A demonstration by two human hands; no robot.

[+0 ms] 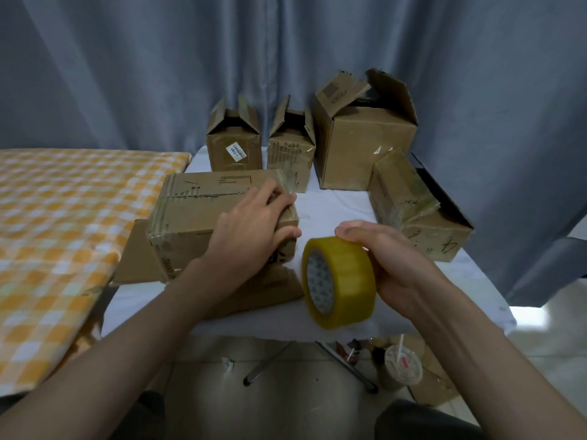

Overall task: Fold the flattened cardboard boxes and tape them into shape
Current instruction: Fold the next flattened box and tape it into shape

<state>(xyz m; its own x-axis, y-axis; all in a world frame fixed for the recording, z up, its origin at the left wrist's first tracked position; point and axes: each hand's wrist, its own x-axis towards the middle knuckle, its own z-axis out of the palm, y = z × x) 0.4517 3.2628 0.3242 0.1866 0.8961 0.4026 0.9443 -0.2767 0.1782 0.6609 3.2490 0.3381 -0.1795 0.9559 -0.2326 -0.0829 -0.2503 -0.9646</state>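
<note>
On the white-covered table [333,204], near its front left corner, a folded cardboard box [197,214] lies on its side atop a flat sheet of cardboard [139,258], with clear tape running along its seams. The left hand [251,227] rests on the box's right end, fingers curled over the top edge and thumb pressed against the end face, gripping that corner. Just to the right, the right hand [390,265] holds a roll of yellowish packing tape [340,282] above the table's front edge, its fingers wrapped round the outer band, the roll's printed core facing left. Along the back of the table stand three upright boxes with their top flaps open: a small box bearing a white label [235,144], a second small box [290,150] just beside it, and a larger box [365,134] to the right. Another taped box [416,211] lies tipped on the table's right side. A checked orange-and-white cloth [57,223] covers the surface to the left, and a lidded drink cup [403,365] with a straw sits on the floor below.
</note>
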